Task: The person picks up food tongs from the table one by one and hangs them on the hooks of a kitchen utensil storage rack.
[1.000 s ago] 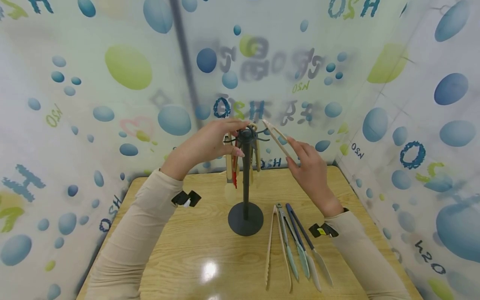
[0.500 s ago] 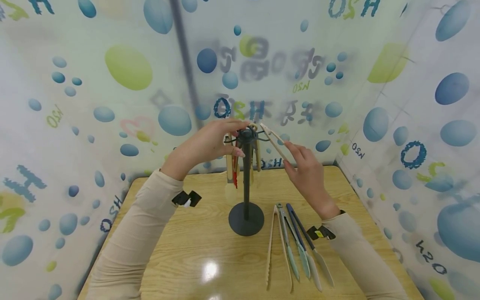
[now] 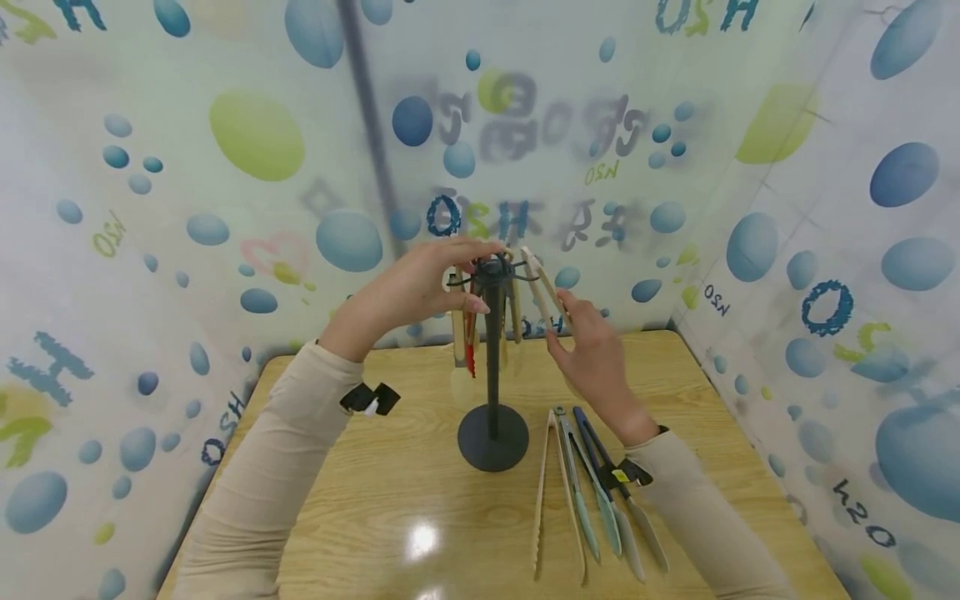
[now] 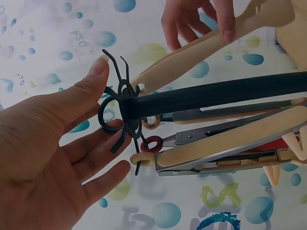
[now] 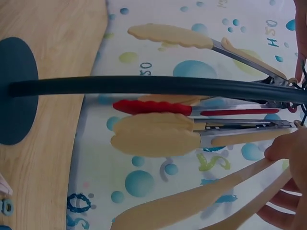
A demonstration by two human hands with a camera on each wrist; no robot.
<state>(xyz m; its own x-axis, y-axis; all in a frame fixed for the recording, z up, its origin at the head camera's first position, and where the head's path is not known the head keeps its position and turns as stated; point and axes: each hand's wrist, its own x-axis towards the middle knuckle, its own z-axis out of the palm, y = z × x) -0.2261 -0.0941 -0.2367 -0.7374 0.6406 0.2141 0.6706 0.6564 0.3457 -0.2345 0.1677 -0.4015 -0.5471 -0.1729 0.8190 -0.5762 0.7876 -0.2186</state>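
While the right hand point(image 3: 592, 350) is gripping beige tongs point(image 4: 184, 67) beside the stand point(image 3: 492, 358), their holed end is sitting right by the hooks point(image 4: 118, 142), beyond the fingertips; can't tell if a hook is passing through the hole. The tongs' body is lying between right thumb and fingers, the broad tips sloping down and away from the stand. Right fingers are pinching around both arms, thumb facing the stand; the gap is narrow, just the tongs' width. The right hand is angling up from the table's point(image 3: 360, 500) right side, forearm slanting inward, sleeve reaching the wrist.

Left hand point(image 3: 408, 283) is holding the stand's top, thumb on one side of the hooks, fingers curling loosely on the other, by the top ring. That hand is arching over from the left, wrist bending, palm facing the stand.

Other tongs are hanging from the stand: red tongs point(image 5: 153, 107) and light tongs point(image 5: 156, 136) among them, tips pointing down. On the table, a wooden pair point(image 3: 537, 508), a teal pair point(image 3: 607, 529) and a navy pair point(image 3: 594, 458) are lying side by side, right of the base. Patterned curtains point(image 3: 300, 196) are surrounding the table.
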